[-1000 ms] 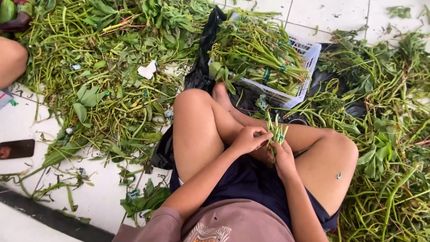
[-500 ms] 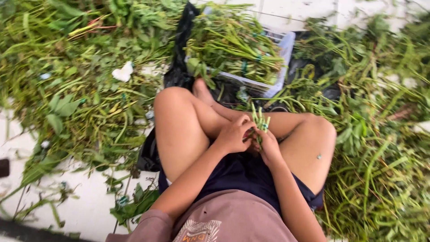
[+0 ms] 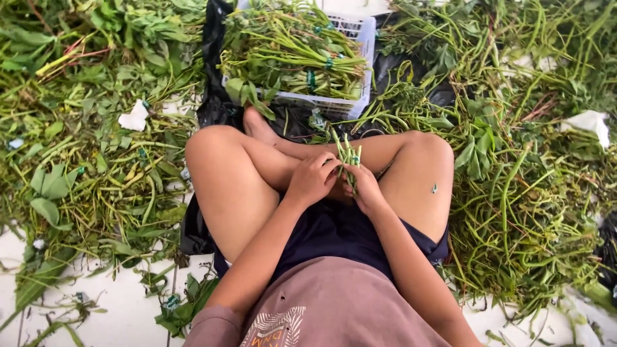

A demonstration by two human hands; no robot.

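Note:
I sit cross-legged on a white tiled floor with both hands together over my lap. My left hand (image 3: pixel 313 180) and my right hand (image 3: pixel 364 187) are closed around a small bunch of cut green stems (image 3: pixel 348 155) that stands upright between them, its cut ends pointing up. The fingers of both hands wrap the lower part of the bunch, which is hidden there. Just beyond my feet stands a white plastic basket (image 3: pixel 357 38) filled with tied bundles of leafy greens (image 3: pixel 289 54).
Loose green stalks and leaves lie piled to my left (image 3: pixel 83 128) and right (image 3: pixel 527 167). Black plastic sheeting (image 3: pixel 215 77) lies under the basket. Bits of white paper (image 3: pixel 135 118) rest on the greens. Bare white floor tiles (image 3: pixel 109 308) show at the lower left.
The camera view has shifted, bringing the basket and my legs closer. My hands stay together on the stem bunch, with only slight finger movement.

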